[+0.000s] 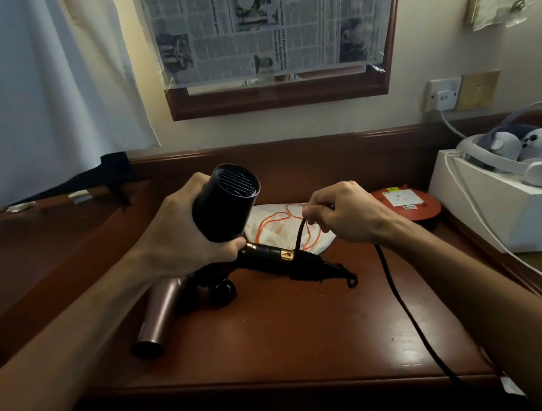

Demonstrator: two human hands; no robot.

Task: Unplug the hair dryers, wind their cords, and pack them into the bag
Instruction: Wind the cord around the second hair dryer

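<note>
My left hand (183, 235) grips the barrel of a black hair dryer (224, 204), held above the desk with its rear grille facing up. Its handle with gold rings (270, 253) points right. My right hand (342, 215) pinches the dryer's black cord (400, 299) just above the handle end; the cord then trails down across the desk and off the front right edge. A second, rose-brown hair dryer (158, 318) lies on the desk below my left hand, its cord bundled beside it. A white drawstring bag with orange cords (271, 229) lies flat behind the hands.
The wooden desk (286, 339) has a raised back rim. A red round extension socket (409, 202) sits at the back right. A white box (495, 206) with a headset and plush toys stands at the right. A wall socket (443, 94) holds a white plug.
</note>
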